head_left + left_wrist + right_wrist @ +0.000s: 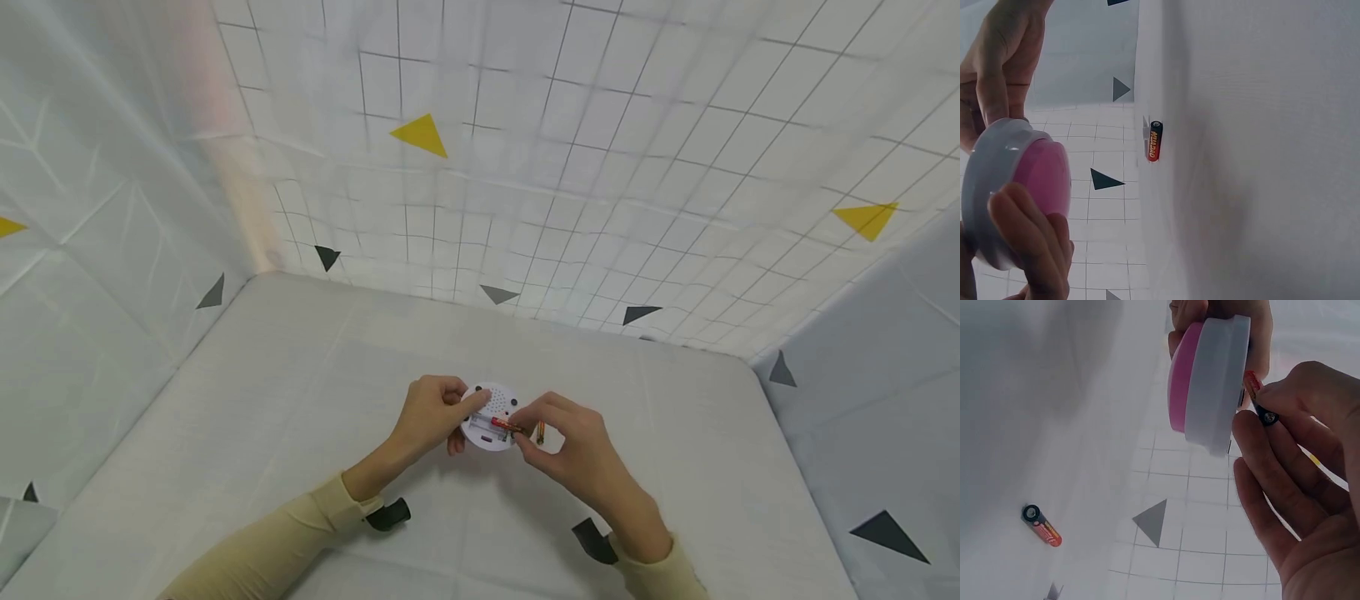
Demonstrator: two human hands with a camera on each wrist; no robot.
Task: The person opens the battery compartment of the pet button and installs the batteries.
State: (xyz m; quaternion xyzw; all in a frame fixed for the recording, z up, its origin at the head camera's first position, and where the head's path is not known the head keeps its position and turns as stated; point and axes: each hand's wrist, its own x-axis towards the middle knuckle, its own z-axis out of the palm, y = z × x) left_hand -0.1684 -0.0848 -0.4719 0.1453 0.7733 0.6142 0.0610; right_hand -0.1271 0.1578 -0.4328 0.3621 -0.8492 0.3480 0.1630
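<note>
My left hand (429, 414) grips a round white device (497, 402), thumb on its back and fingers beneath. Speaker holes, small dark feet and an uncovered battery compartment show on that face. On the other side is a pink dome (1183, 381). My right hand (577, 446) pinches a red and black battery (504, 424) between thumb and fingers, tilted against the compartment; whether it is seated cannot be told. A second battery (1041, 526) of the same kind lies on the table just beyond the right fingers, also visible in the left wrist view.
A small grey piece (1145, 130), unclear in kind, lies beside the loose battery. White cloth covers the table (360, 350). A gridded sheet (525, 208) rises at the back, with plain sheets at both sides.
</note>
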